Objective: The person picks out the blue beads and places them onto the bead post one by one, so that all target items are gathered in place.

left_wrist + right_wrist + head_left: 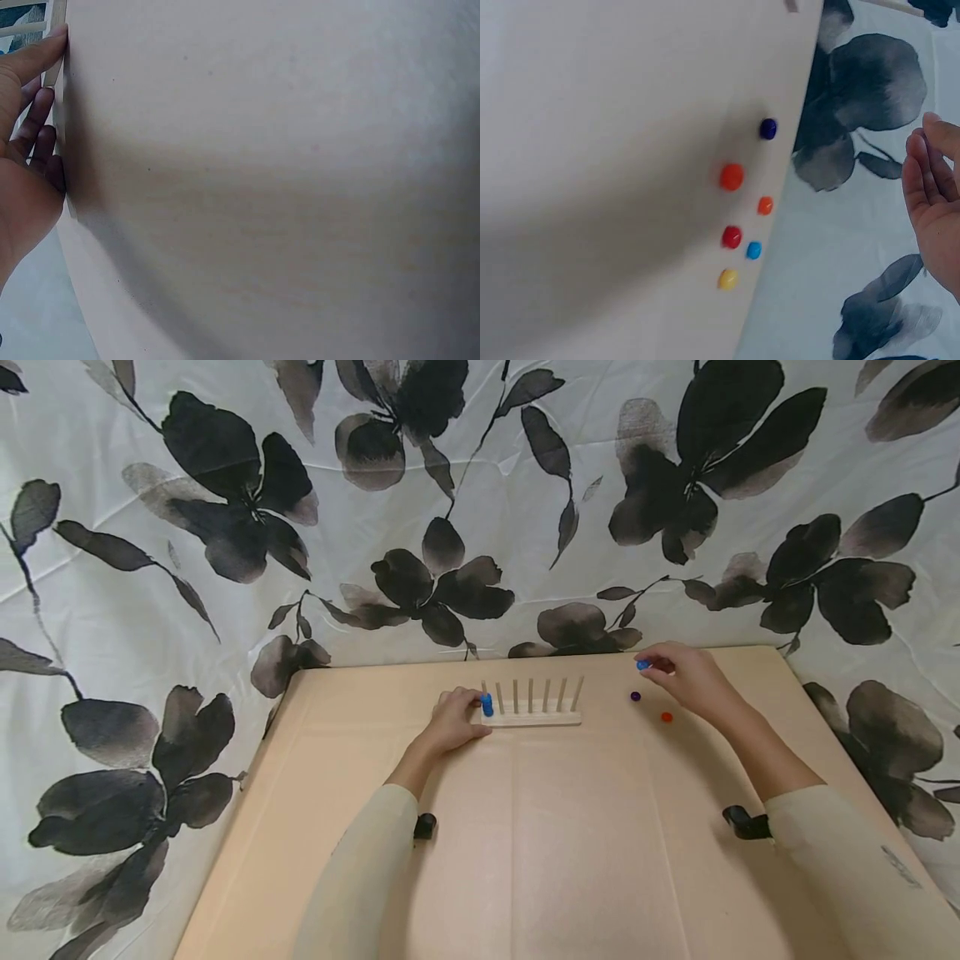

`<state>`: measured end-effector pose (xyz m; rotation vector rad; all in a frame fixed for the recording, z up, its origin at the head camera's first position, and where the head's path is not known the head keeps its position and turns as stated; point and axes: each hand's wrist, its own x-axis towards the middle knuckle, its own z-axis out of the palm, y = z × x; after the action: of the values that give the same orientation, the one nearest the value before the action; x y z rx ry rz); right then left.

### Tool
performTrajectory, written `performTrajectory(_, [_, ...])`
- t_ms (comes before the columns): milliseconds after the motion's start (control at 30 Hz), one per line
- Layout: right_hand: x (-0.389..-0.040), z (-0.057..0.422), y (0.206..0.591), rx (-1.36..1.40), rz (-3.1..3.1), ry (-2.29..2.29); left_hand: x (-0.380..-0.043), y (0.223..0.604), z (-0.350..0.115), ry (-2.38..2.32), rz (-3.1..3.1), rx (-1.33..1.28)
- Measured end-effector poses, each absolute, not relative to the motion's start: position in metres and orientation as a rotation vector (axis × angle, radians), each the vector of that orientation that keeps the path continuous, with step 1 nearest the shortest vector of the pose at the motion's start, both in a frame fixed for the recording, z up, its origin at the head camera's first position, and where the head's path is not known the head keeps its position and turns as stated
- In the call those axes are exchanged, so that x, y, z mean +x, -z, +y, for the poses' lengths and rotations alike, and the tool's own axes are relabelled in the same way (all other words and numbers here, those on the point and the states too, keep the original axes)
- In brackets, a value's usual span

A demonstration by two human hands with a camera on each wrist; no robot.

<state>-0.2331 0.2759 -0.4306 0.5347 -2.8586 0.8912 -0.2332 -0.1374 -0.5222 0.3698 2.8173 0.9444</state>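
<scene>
A small wooden peg rack (534, 720) stands near the table's far edge, its upright pegs in a row. Blue beads (487, 705) sit stacked on its leftmost peg. My left hand (452, 722) grips the rack's left end, thumb low at the front. To the right, my right hand (696, 683) pinches a blue bead (642, 665) between thumb and fingertips, above the table's far edge. In the right wrist view the right hand (934, 191) appears at the edge, its bead hidden. Nearby lie a purple bead (635, 696) and an orange bead (667, 717).
The right wrist view also shows a red bead (732, 237), a smaller orange bead (765, 205), a blue bead (754, 250) and a yellow bead (727, 279) on the table. A flower-patterned cloth (555, 510) hangs behind the wooden table (577, 835).
</scene>
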Motion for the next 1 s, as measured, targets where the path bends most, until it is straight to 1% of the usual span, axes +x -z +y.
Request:
performTrajectory(367, [-0.245,0.24,0.413,0.611,-2.83,-0.956,-0.232,0.523,-0.137,-0.961,2.814,0.367])
performTrajectory(600, [-0.248,0.213,0.412,0.703,-2.799,-1.018,-0.232,0.525,-0.137,-0.972,2.814,0.38])
performTrajectory(1000, [-0.249,0.175,0.41,0.739,-2.781,-1.068,-0.232,0.523,-0.138,-0.967,2.834,0.399])
